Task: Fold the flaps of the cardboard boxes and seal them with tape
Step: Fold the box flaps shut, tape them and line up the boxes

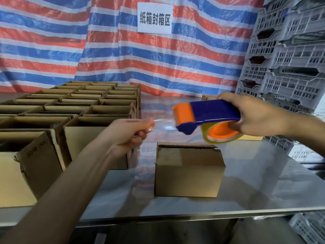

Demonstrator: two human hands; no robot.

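Cardboard box (189, 170) sits mid-counter (263, 182), flaps folded down, seam untaped. Taping step in hand: right hand (255, 115) wraps its grip around the tape dispenser (207, 114) above the box; left hand (130, 131) pinches the free end of clear tape (163, 124), stretched taut between them. Box's long axis runs left-right, as does the tape (seam direction unclear from here). Next move likely calls for lowering the strip onto the seam. Open boxes (79, 106) wait left.

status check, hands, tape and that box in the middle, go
Left hand pinching clear tape end, right hand gripping dispenser. Both above the closed box, untaped. Nothing between tape and box.
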